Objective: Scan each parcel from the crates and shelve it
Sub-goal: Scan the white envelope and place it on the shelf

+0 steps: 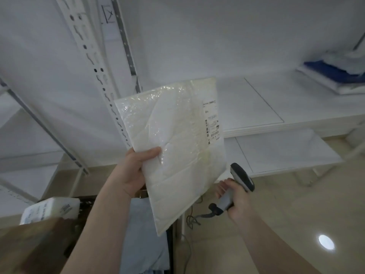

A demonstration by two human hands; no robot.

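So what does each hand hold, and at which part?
The left hand grips the white parcel at its lower left edge. The right hand grips the barcode scanner by its handle.

Both bare forearms reach up from the bottom of the frame. The left hand [132,171], at centre, is raised with its thumb laid across the front of what it pinches. The right hand [236,200], lower right of centre, has fingers curled around a handle.
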